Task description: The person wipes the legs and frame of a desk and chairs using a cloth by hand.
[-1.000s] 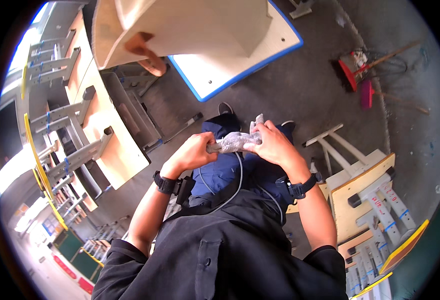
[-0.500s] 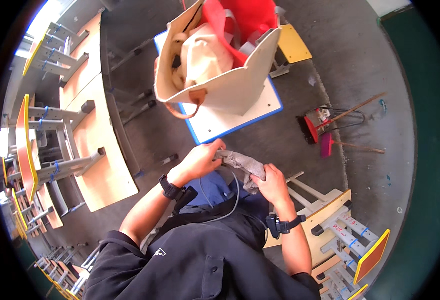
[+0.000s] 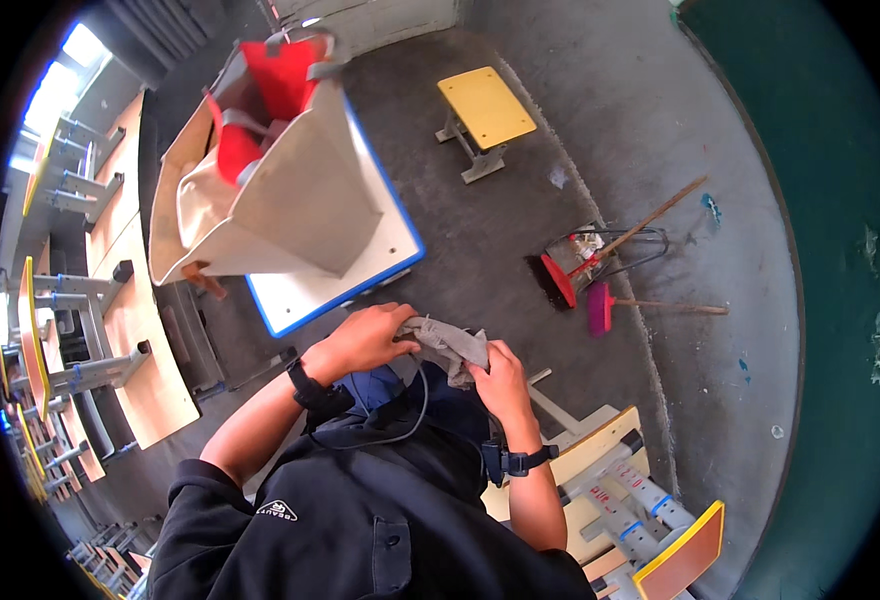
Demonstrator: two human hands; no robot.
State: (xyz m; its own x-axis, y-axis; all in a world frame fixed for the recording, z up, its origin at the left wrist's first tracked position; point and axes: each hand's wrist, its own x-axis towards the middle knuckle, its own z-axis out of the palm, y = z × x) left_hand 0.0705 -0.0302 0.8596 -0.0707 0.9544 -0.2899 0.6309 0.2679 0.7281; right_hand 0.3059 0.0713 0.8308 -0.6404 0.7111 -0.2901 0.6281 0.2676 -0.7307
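A crumpled grey cloth (image 3: 447, 345) is stretched between my two hands in front of my body. My left hand (image 3: 370, 336) pinches its left end, with the thumb and fingers closed on it. The right end is gripped by my right hand (image 3: 500, 378), fingers wrapped over the fabric. Ahead and to the left, a large cream bag (image 3: 300, 205) stands on a white table with a blue edge (image 3: 385, 240). A red bag (image 3: 282, 80) with grey straps sticks up out of it. A thin grey cable (image 3: 422, 400) loops below my hands.
A yellow stool (image 3: 487, 105) stands ahead. On the floor to the right lie a red broom (image 3: 560, 280) with a wire dustpan (image 3: 650, 240) and a pink brush (image 3: 600, 308). Upturned stools rest on desks (image 3: 145, 370) at left and on another desk (image 3: 610, 430) near right.
My view has turned to the right, so the bag and table sit further left and the yellow stool shows fully. Both hands keep hold of the grey cloth.
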